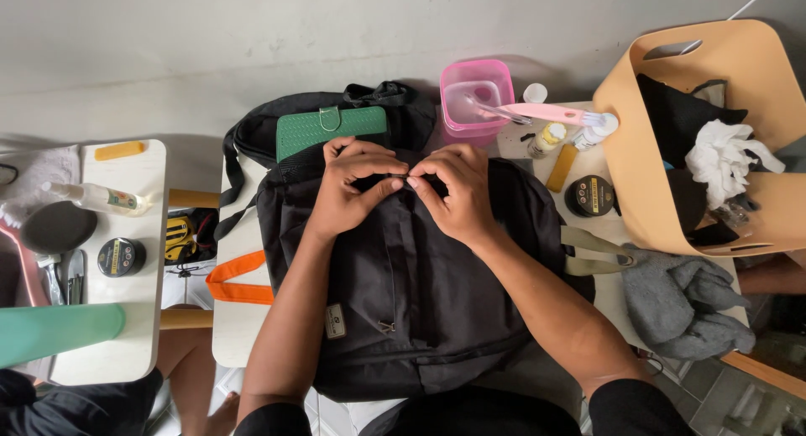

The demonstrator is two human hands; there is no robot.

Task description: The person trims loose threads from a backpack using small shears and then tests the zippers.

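A black backpack (411, 285) lies flat on a small white table (235, 327) in front of me. My left hand (353, 188) and my right hand (457, 193) both rest on its upper part, fingertips pinched together at the top of a zipper line. Whether a zipper pull is between the fingers is hard to tell. A green wallet (330, 130) lies on the backpack's far end, just beyond my left hand.
A pink box (476, 96) with a pink brush (546, 114), small bottles, a round black tin (590, 195), a tan basket (714, 134) of clothes and a grey cloth (684, 297) sit right. A left side table (126, 260) holds tins, a bottle, tools.
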